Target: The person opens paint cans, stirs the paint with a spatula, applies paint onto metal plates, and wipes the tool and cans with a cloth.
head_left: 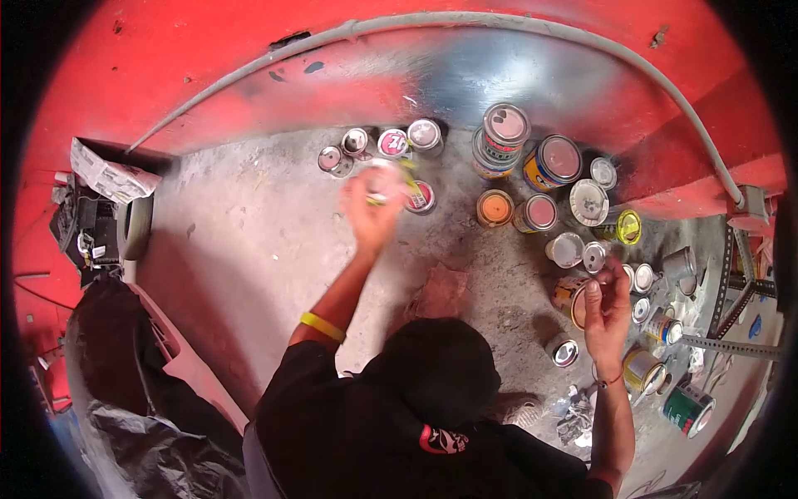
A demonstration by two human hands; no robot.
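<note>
My left hand [370,218], with a yellow wristband on its arm, is closed on a small paint can [383,180] with a pale lid, blurred by motion. Just right of it, partly covered, stands a can with a red label [421,197]. Behind are several small cans, among them one with a red and white top [392,142] and one with a grey lid [425,134]. My right hand [608,316] is raised with thumb and fingers apart, and nothing shows between them. It is beside a yellowish can [570,298] and below a small grey can [594,256].
Large stacked cans [506,123] stand near the red wall, beside an orange-topped can [495,208]. More cans lie or stand at the right, including a green one [689,409], near a perforated metal frame [731,343]. Black plastic sheeting [137,399] hangs at left.
</note>
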